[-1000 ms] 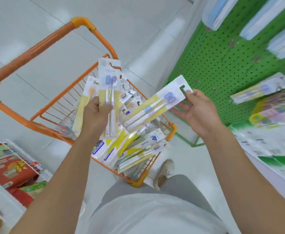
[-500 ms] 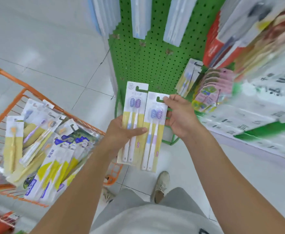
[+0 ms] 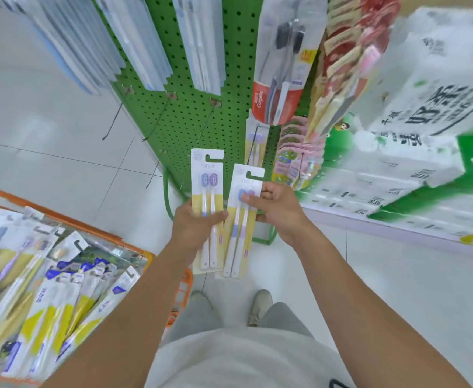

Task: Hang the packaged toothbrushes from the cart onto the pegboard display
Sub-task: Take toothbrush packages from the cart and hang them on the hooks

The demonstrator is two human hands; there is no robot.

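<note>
Two yellow toothbrush packs are held upright before the green pegboard [image 3: 190, 113]: the left pack [image 3: 206, 191] is grasped by the left hand [image 3: 194, 224], the right pack [image 3: 242, 214] is pinched by the right hand [image 3: 276, 207].

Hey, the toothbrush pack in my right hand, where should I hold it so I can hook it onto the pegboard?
Probably keep the right hand on the toothbrush pack just below its hook slot, fingers pinching from the right edge. The slot sits at the top, open and pointing towards the pegboard, so a grip beneath it leaves it free for a peg.
</note>
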